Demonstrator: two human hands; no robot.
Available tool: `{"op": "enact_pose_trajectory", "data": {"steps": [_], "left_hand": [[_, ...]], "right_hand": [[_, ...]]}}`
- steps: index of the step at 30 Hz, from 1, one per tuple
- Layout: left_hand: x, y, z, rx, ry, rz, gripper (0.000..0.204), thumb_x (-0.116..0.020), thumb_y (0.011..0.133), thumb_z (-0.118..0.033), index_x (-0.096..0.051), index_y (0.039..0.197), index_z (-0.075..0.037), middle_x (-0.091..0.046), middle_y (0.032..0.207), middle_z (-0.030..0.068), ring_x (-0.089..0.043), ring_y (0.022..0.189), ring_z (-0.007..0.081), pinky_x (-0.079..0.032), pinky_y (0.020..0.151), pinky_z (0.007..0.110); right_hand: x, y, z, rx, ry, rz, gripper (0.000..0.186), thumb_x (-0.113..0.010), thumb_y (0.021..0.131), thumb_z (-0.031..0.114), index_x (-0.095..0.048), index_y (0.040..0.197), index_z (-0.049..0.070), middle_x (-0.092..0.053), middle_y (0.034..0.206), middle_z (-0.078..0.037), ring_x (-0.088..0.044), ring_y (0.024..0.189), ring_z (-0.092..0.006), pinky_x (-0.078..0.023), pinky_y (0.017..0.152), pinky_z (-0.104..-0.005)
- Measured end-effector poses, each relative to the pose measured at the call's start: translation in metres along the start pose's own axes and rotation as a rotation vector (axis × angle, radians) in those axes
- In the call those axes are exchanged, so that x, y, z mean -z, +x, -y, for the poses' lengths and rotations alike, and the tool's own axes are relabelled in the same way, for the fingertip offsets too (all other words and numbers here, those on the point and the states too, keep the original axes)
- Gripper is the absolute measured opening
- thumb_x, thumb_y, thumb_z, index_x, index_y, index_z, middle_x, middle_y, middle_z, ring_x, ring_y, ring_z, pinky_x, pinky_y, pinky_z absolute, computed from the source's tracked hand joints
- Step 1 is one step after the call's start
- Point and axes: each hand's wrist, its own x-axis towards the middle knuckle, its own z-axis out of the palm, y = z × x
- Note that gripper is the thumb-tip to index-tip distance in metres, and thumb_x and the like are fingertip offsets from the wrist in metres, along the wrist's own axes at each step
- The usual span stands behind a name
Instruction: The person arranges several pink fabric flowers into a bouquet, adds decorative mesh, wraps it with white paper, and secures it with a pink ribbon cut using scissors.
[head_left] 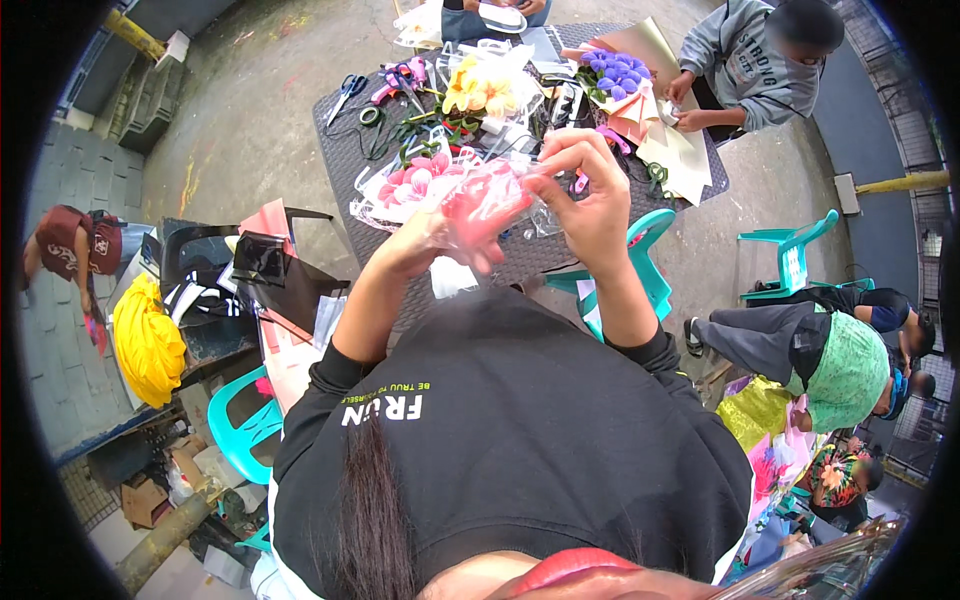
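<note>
A clear plastic bag with something pinkish red in it (pixel 482 212) is held up in front of my chest, over the near side of the table. My left hand (pixel 432 240) is closed round its left side, and the bag hides most of those fingers. My right hand (pixel 590 190) pinches at the bag's upper right edge with thumb and forefinger. What exactly lies in the bag cannot be made out through the shine. Pink and white artificial flowers (pixel 415 183) lie on the table just behind my left hand.
The dark quilted tabletop (pixel 340 130) carries yellow flowers (pixel 480 88), scissors (pixel 348 95), green tape (pixel 371 116) and a pink glue gun (pixel 400 80). At far right a person handles a wrapped purple bouquet (pixel 615 75). Teal chairs (pixel 650 265) stand at right and left (pixel 245 425).
</note>
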Motion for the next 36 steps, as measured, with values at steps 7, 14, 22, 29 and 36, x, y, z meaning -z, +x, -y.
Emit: {"op": "enact_pose_trajectory", "data": {"steps": [7, 14, 22, 29, 36], "left_hand": [[-0.011, -0.002, -0.021, -0.429, -0.416, -0.07, 0.067, -0.054, 0.087, -0.045, -0.031, 0.136, -0.006, -0.039, 0.135, 0.0144, -0.042, 0.122, 0.0226, -0.033, 0.102, 0.036], [-0.026, -0.005, -0.029, -0.369, -0.093, -0.282, 0.071, -0.074, 0.073, -0.024, -0.036, 0.129, -0.004, -0.05, 0.121, 0.0094, -0.051, 0.112, 0.0184, -0.044, 0.093, 0.034], [-0.023, -0.009, -0.024, -0.309, -0.242, -0.284, 0.052, -0.063, 0.081, -0.014, -0.038, 0.126, -0.004, -0.053, 0.117, 0.0107, -0.059, 0.099, 0.0152, -0.054, 0.078, 0.03], [-0.028, -0.012, -0.021, -0.311, -0.404, -0.201, 0.056, -0.059, 0.083, -0.013, -0.034, 0.131, 0.001, -0.051, 0.123, 0.0132, -0.057, 0.106, 0.0185, -0.051, 0.086, 0.031], [-0.036, -0.016, -0.02, -0.277, -0.493, -0.108, 0.057, -0.055, 0.085, -0.022, -0.033, 0.132, 0.001, -0.05, 0.125, 0.0127, -0.054, 0.112, 0.0195, -0.048, 0.09, 0.033]], "right_hand": [[0.004, -0.005, 0.002, -0.319, 0.041, -0.024, 0.009, -0.07, 0.075, 0.004, -0.062, 0.078, 0.0, -0.063, 0.069, -0.005, -0.06, 0.062, -0.0105, -0.047, 0.059, -0.0237], [0.005, -0.01, 0.002, -0.544, 0.253, -0.005, 0.011, -0.064, 0.083, 0.007, -0.06, 0.077, -0.001, -0.062, 0.063, -0.004, -0.059, 0.056, -0.0066, -0.045, 0.051, -0.0192], [0.013, -0.013, 0.004, -0.45, 0.16, 0.14, 0.018, -0.054, 0.091, 0.011, -0.053, 0.077, -0.001, -0.057, 0.065, -0.001, -0.055, 0.054, -0.0069, -0.045, 0.051, -0.0208], [0.017, -0.017, 0.015, -0.516, 0.424, 0.171, 0.021, -0.048, 0.095, 0.015, -0.052, 0.08, 0.0, -0.057, 0.071, -0.003, -0.056, 0.062, -0.0083, -0.045, 0.058, -0.0214], [0.018, -0.018, 0.026, -0.477, 0.489, 0.099, 0.019, -0.051, 0.093, 0.014, -0.053, 0.082, 0.0, -0.058, 0.073, -0.005, -0.057, 0.061, -0.0096, -0.048, 0.059, -0.0224]]}}
